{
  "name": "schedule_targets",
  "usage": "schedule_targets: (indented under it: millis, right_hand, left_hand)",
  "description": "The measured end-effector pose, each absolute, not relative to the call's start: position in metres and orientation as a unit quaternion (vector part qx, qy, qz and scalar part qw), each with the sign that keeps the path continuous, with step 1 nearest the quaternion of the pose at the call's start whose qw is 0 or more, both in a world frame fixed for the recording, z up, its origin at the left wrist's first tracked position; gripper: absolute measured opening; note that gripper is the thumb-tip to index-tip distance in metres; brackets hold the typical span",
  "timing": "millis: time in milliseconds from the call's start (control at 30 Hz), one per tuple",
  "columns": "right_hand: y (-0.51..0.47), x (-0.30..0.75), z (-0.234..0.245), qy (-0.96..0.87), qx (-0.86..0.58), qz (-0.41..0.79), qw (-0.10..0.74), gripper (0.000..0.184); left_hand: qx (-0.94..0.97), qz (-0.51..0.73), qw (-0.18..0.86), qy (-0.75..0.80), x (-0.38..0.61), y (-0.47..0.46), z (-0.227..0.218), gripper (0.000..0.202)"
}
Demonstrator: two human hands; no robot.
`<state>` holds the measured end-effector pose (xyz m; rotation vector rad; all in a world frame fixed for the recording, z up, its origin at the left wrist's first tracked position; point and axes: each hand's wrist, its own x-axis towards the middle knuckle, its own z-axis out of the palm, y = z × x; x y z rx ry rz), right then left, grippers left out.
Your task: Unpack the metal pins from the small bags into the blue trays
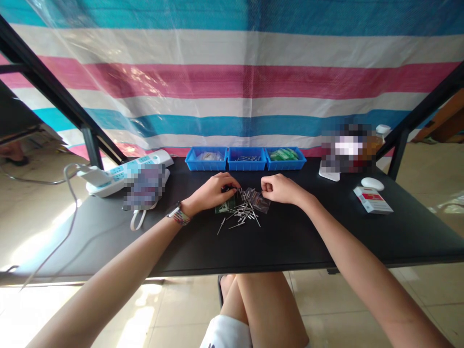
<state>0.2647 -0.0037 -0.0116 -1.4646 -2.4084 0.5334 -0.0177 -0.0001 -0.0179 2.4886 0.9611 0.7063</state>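
A loose pile of small metal rivets (243,211) lies in the middle of the black table (282,241), partly on a clear plastic bag (260,201). My left hand (213,191) rests just left of the pile, fingers curled down over a small green packet (225,207). My right hand (280,188) sits at the pile's right edge, fingers pinched together by the bag; what they hold is too small to make out. A woven band is on my left wrist.
Three blue bins (246,158) line the table's back edge, holding clear bags, metal parts and green packets. A white power strip (125,171) with its cable lies at the left. A white mouse (372,183) and a red-and-white box (372,199) lie at the right.
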Motion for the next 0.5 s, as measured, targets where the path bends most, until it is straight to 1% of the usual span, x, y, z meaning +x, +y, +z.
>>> schedule_targets:
  millis: [67,133,233,333,400,500]
  right_hand:
    - [0.001,0.267,-0.016,-0.828,-0.482,0.227,0.176,0.008]
    - [0.004,0.267,-0.019,-0.812,-0.452,0.282,0.24,0.007]
    - [0.003,0.262,-0.019,-0.751,-0.401,0.407,0.332,0.011]
    - [-0.002,0.253,-0.018,-0.681,-0.358,0.514,0.379,0.015]
    - [-0.005,0.247,-0.018,-0.656,-0.339,0.541,0.402,0.018]
    - [-0.006,0.24,-0.024,-0.644,-0.338,0.543,0.419,0.023]
  left_hand:
    - [0.882,0.256,0.191,0.346,-0.017,0.0,-0.017,0.023]
    - [0.878,0.262,0.194,0.351,-0.016,0.0,-0.016,0.022]
    - [0.87,0.272,0.207,0.354,-0.015,-0.002,-0.013,0.023]
    - [0.864,0.288,0.234,0.34,-0.013,-0.005,-0.008,0.027]
    - [0.857,0.3,0.255,0.331,-0.013,-0.007,-0.006,0.029]
    - [0.845,0.324,0.265,0.334,-0.012,-0.008,-0.005,0.027]
